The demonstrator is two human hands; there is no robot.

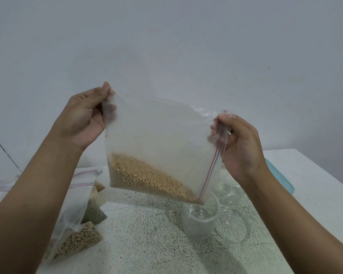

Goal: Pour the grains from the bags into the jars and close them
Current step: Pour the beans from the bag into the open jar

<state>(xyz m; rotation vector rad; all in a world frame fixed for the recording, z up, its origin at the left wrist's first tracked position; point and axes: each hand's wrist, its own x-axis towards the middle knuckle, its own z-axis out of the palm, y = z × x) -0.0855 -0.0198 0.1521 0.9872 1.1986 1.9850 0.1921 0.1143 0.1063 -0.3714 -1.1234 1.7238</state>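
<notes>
I hold a clear zip bag (158, 135) up in the air, turned so its red zip strip runs down the right side. Yellow round grains (147, 178) lie in its lower part. My left hand (85, 117) pinches the upper left corner. My right hand (240, 143) pinches the zip edge at the upper right. The bag's lowest corner hangs just over the mouth of an open clear jar (200, 220) on the speckled table. A second clear jar (233, 226) stands to its right and a third clear jar (229, 191) behind, partly hidden by the bag and my right hand.
Several more zip bags of grains (77, 210) lie on the table at the left, under my left forearm. A teal lid (281, 178) lies on the white surface at the right. A plain wall rises behind the speckled table (143, 230).
</notes>
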